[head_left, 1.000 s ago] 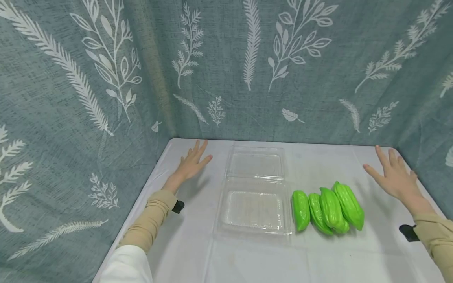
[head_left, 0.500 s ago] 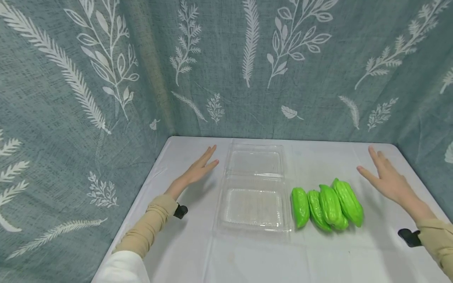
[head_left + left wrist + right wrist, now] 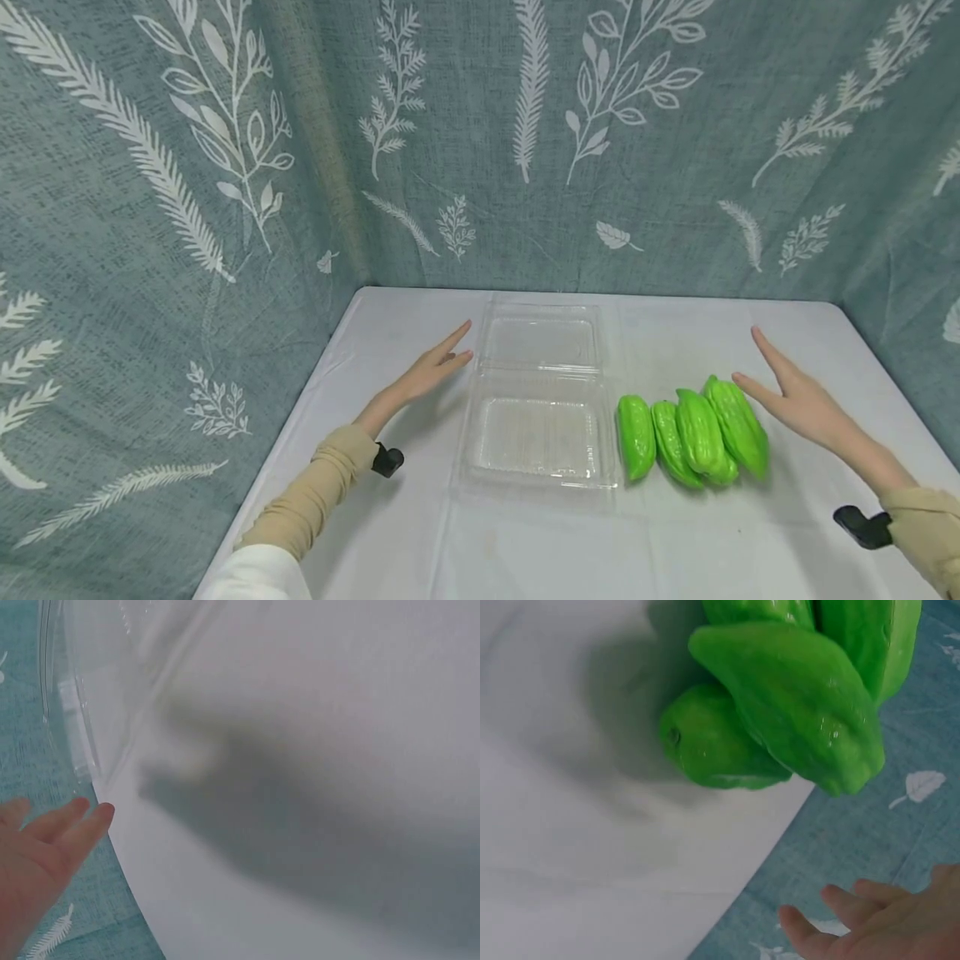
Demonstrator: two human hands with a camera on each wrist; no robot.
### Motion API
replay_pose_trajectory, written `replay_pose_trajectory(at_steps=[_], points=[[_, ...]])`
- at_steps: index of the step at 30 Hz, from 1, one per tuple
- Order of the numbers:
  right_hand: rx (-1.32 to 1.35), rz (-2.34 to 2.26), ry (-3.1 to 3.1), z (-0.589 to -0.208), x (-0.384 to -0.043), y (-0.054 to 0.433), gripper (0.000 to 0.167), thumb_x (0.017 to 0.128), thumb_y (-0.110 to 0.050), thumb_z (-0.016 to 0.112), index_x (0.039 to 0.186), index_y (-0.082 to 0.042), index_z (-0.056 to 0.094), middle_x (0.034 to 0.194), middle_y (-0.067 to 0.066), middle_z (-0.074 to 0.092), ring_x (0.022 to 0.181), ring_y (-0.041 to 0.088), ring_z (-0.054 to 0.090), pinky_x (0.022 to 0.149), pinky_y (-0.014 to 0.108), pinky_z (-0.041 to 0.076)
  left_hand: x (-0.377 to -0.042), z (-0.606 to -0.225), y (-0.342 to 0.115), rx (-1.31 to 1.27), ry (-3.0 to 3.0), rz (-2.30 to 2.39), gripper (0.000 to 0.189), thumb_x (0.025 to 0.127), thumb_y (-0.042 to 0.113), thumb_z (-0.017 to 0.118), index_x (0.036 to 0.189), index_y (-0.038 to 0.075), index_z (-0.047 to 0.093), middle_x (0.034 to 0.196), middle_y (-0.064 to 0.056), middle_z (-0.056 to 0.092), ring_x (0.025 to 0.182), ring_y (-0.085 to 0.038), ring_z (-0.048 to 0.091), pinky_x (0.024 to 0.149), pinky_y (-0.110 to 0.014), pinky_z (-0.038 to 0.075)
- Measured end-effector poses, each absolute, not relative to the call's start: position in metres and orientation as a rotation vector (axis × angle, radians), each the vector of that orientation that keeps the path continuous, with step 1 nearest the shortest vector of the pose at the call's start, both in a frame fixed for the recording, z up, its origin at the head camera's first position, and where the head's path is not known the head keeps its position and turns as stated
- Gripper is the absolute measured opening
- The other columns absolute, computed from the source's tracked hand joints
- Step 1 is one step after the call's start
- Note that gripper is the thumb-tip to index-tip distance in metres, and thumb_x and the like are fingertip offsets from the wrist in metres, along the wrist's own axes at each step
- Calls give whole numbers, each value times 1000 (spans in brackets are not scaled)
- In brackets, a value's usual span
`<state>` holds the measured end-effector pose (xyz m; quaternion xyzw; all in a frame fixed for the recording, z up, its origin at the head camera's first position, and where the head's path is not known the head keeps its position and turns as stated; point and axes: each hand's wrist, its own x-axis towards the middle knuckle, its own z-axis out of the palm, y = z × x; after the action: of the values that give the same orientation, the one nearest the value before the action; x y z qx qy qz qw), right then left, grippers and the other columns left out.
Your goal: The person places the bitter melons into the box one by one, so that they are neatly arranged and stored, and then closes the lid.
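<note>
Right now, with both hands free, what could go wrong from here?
1. The upper green fruit seems to lie across a lower fruit, so lifting one could set the other rolling.
2. These fruits look smooth and glossy, so one might slip from the right grip.
3. The clear plastic clamshell container looks light, and the left grip is near but not holding it; a bump could slide it.
</note>
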<state>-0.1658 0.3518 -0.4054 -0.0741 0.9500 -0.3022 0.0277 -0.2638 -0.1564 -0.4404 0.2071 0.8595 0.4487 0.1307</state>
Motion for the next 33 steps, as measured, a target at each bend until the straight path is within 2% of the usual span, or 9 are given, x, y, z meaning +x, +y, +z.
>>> replay_pose_trajectory(at_steps=[2, 9, 15, 18, 24, 30, 33], points=[[-223, -922, 2916, -407, -163, 350, 81, 98, -41, 46, 151, -19, -12, 157, 25, -3, 135, 58, 12, 97, 77, 23, -262, -442, -156, 595, 2480, 1328, 63, 100, 35, 43, 154, 21, 12, 160, -10, 11, 139, -46, 28, 117, -56, 24], [-168, -894, 2866, -414, -153, 348, 81, 99, -40, 43, 151, -18, -15, 151, 36, 8, 125, 64, 26, 86, 79, 33, -259, -450, -150, 612, 2422, 1435, 60, 100, 29, 46, 153, 21, 18, 160, -8, 15, 135, -44, 36, 115, -54, 30], [-156, -959, 2837, -423, -146, 348, 81, 99, -38, 43, 151, -16, -16, 149, 39, 12, 125, 64, 27, 91, 78, 31, -256, -456, -143, 641, 2421, 1475, 58, 99, 24, 49, 151, 13, 26, 158, -11, 22, 130, -38, 46, 113, -48, 35], [-148, -988, 2830, -426, -143, 347, 81, 99, -38, 43, 151, -13, -14, 148, 40, 14, 125, 64, 27, 94, 76, 31, -254, -458, -140, 644, 2418, 1485, 57, 98, 24, 51, 150, 13, 29, 157, -10, 26, 128, -37, 49, 112, -47, 38], [-104, -1044, 2803, -431, -138, 344, 81, 99, -38, 43, 151, -14, -14, 146, 41, 17, 125, 63, 28, 93, 76, 33, -252, -466, -138, 673, 2398, 1558, 53, 98, 21, 52, 147, 11, 35, 155, -10, 30, 128, -39, 48, 111, -47, 39], [-50, -1140, 2780, -441, -132, 342, 83, 99, -36, 46, 151, -12, -13, 146, 42, 18, 126, 63, 28, 94, 75, 34, -250, -475, -135, 702, 2389, 1637, 50, 97, 15, 53, 143, 2, 39, 152, -18, 31, 128, -43, 46, 108, -46, 42], [-45, -1187, 2803, -445, -128, 340, 84, 98, -34, 50, 152, -9, -9, 146, 42, 19, 127, 62, 28, 96, 73, 33, -248, -478, -134, 729, 2382, 1675, 48, 96, 11, 54, 140, -2, 41, 151, -22, 31, 131, -41, 42, 107, -42, 43]])
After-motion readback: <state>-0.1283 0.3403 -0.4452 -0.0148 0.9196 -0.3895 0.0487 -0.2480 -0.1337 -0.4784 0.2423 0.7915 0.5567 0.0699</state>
